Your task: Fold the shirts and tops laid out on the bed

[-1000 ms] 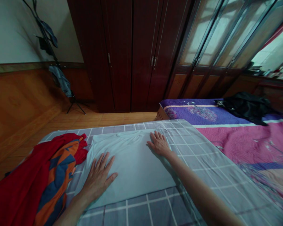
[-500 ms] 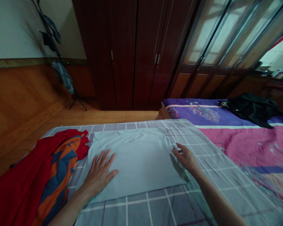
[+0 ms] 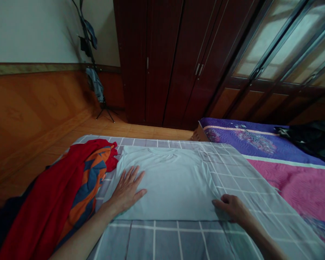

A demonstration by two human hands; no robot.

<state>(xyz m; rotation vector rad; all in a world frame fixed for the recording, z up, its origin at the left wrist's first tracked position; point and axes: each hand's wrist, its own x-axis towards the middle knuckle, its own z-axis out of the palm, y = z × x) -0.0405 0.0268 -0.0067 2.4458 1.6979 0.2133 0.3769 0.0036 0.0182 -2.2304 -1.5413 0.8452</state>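
On the checked bed sheet (image 3: 178,242), the left hand (image 3: 127,189) presses flat, fingers spread, on the pale shirt (image 3: 170,180); the right hand (image 3: 231,207) pinches its near corner.

At twelve o'clock we face a dark wooden wardrobe (image 3: 176,61), its doors shut. At two o'clock glazed sliding doors (image 3: 287,47) let in pale daylight. At ten o'clock wood panelling (image 3: 29,104) lines a white wall (image 3: 29,29), with a stand (image 3: 96,77) in the corner. Orange floor tiles (image 3: 130,130) run beneath.
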